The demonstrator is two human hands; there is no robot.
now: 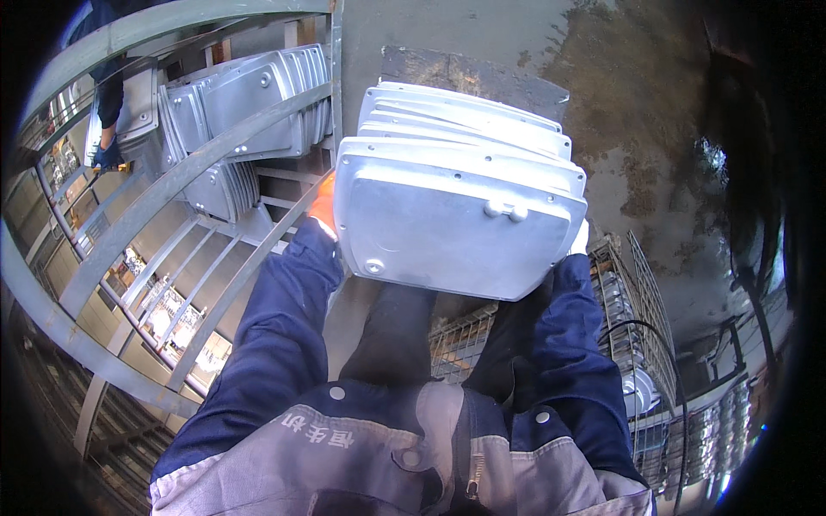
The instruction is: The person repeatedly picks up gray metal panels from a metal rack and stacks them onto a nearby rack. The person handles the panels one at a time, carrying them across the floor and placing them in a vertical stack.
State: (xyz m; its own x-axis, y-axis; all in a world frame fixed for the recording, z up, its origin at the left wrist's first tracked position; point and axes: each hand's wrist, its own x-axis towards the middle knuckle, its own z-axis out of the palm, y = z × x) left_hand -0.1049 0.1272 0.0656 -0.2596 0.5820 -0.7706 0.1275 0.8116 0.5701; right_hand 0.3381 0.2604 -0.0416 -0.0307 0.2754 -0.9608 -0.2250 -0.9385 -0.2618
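A silvery cast-metal cover point(456, 224), a rounded rectangle with bolt holes along its rim and two small knobs, is in front of me, tilted so its broad face shows. Several similar covers point(465, 120) are stacked right behind it. My left hand point(323, 205), in an orange glove, grips the cover's left edge. On the opposite edge is my right hand point(580, 240), in a white glove and mostly hidden by the cover. The fingers of both hands are out of sight behind the metal. I cannot tell whether I hold one cover or more.
A grey metal frame rack point(185, 176) on the left holds more metal covers point(267, 99). Beyond it, a co-worker's gloved hand point(107, 156) is near another cover. A dark board point(473, 73) lies behind the stack. A wire basket point(637, 310) with metal parts stands at right.
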